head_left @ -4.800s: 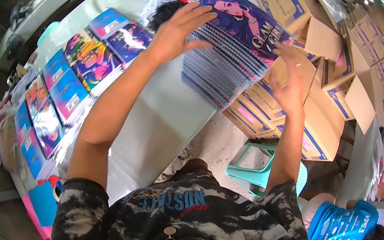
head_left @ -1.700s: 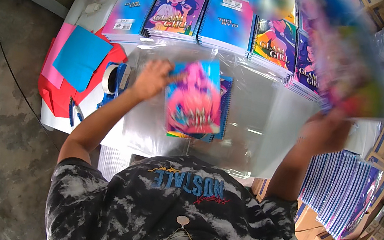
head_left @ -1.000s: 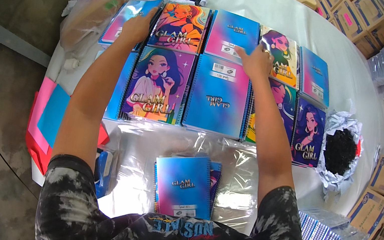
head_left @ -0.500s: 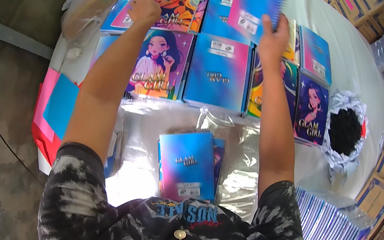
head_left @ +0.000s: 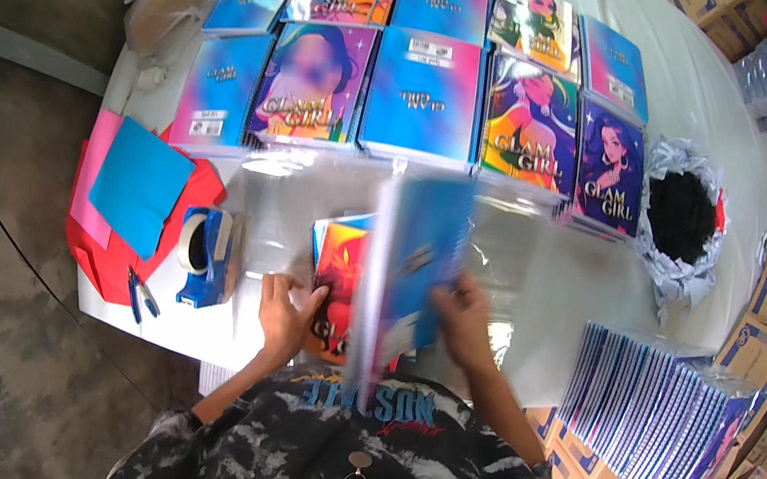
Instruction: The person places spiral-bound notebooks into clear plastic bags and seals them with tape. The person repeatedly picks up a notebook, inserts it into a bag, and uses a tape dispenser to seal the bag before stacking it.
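We found the white worktop to be the largest item in view. Cardboard boxes stood beyond its right edge. On the worktop we recorded two rows of notebooks, five piles to each row, with mixed blue and illustrated covers facing up. A deep stack of spiral-bound notebooks lay at the near right edge. At left we noted red sheets with pink and blue sheets over them. A crumpled wrapping with black contents sat just beside the right end of the rows.

Near the person's body, we observed a blue notebook, blurred and tilted up nearly on edge, in front of a red-covered notebook that lay flat. The right hand had its grip clamped on the blue notebook's right side. The left hand touched the left edge of the red-covered notebook with its thumb; we could not tell whether that grip was closed on it. A blue tape dispenser stood left of that hand, with a pale tape roll fitted.
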A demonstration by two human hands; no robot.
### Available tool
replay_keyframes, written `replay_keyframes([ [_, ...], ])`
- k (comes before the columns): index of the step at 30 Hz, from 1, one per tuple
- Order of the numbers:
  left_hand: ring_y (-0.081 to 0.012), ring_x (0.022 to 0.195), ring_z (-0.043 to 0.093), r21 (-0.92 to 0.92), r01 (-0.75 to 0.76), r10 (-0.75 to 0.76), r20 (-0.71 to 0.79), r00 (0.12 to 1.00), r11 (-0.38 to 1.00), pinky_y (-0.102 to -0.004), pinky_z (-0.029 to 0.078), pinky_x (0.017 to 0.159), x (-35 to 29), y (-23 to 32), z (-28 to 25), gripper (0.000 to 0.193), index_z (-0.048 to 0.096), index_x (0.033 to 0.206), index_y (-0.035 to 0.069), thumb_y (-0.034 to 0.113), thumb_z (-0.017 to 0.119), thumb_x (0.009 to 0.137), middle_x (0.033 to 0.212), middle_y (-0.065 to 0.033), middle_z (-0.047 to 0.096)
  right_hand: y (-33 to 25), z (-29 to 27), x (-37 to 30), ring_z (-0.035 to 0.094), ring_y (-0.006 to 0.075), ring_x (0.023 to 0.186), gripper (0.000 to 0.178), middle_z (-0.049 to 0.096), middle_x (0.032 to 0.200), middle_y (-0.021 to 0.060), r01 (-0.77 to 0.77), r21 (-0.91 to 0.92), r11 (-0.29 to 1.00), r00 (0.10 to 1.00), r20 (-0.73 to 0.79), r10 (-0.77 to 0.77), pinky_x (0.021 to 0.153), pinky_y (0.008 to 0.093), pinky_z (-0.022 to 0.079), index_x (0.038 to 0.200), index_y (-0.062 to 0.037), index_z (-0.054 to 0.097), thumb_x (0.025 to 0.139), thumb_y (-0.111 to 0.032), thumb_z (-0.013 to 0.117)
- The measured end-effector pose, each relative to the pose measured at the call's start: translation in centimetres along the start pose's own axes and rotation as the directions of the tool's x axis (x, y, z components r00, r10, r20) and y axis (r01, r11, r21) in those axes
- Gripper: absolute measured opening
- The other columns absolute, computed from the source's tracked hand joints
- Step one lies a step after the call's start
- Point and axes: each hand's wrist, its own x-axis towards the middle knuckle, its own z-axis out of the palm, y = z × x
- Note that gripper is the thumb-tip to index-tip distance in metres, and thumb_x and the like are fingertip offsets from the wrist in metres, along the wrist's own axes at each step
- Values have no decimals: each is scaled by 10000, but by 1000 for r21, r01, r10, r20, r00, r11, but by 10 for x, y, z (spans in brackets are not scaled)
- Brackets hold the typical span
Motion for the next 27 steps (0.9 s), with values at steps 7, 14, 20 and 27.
replay_keyframes([
  [7, -210, 777, 491, -176, -437, 349, -380, 857, 882, -297, 400, 729, 172, 93, -49, 190, 528, 925, -9, 115, 628, 821, 825, -100, 507, -18, -26, 74, 515, 244, 700, 406, 515, 751, 89, 89, -800, 593, 963, -83, -256, 632, 357, 418, 982, -32, 533, 693, -217, 750],
  [14, -387, 1151, 444, 373, 81, 14, -246, 969, 924, -447, 394, 933, 448, 154, -4, 970, 430, 1251, -27, 663, 675, 616, 1231, -240, 472, -181, -67, 310, 582, 352, 1000, 492, 616, 1042, 224, 242, -905, 351, 692, -93, -716, 828, 405, 460, 1075, 6, 597, 782, -388, 621],
  [20, -336, 1073, 553, 348, 125, -121, -34, 992, 929, -407, 449, 880, 495, 109, 2, 1144, 407, 1280, -42, 755, 677, 505, 1172, -220, 554, -173, -17, 388, 259, 516, 1261, 843, 313, 1361, 319, -278, -943, 183, 901, -322, -292, 1035, 562, 233, 1294, 66, 391, 679, -414, 708],
  [27, -181, 696, 559, -358, -463, 221, -546, 808, 811, -311, 443, 632, 314, 118, -69, 369, 550, 1053, -2, 324, 570, 880, 873, -102, 613, -205, -111, 295, 596, 273, 850, 291, 612, 907, 122, 376, -899, -225, 320, 354, -879, 766, 333, 487, 918, -10, 611, 655, -82, 714],
])
